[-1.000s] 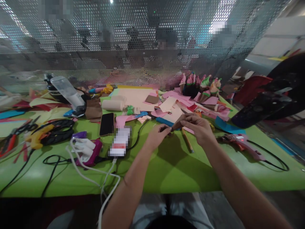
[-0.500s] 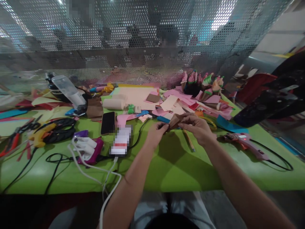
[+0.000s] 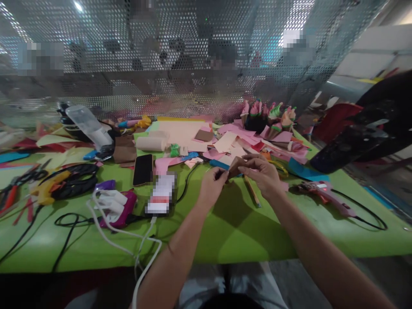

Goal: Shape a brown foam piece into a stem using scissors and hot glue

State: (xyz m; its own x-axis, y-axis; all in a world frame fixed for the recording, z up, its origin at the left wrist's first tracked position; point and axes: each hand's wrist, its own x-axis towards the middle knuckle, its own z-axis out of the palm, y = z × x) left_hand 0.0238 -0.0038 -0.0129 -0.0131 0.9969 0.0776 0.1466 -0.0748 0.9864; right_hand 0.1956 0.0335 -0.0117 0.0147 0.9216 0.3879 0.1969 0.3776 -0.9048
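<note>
Between my two hands, above the green tabletop [image 3: 244, 240], is a small piece of brown craft paper or foam sheet [image 3: 236, 166], bent into a curved shape. My left hand [image 3: 213, 183] pinches its lower left edge between thumb and finger. At its upper right, my right hand [image 3: 262, 174] grips it with the thumb below and fingers above. A pencil [image 3: 252, 192] lies on the table under my right hand. Behind the brown piece are a blue strip [image 3: 219, 163] and loose pink sheets [image 3: 227, 141].
To the left lie a dark phone [image 3: 143, 170], a lit phone [image 3: 161, 194], a purple power strip [image 3: 131, 205] with white cables, and scissors [image 3: 40, 174]. A pink glue gun [image 3: 328, 198] lies at right. Ice-cream-cone crafts [image 3: 255, 112] stand behind, before a perforated metal screen [image 3: 193, 86].
The view has shifted slightly, so the table things sit a little lower and further left. Both hands still hold the brown piece, with the left hand's fingers slightly more curled.
</note>
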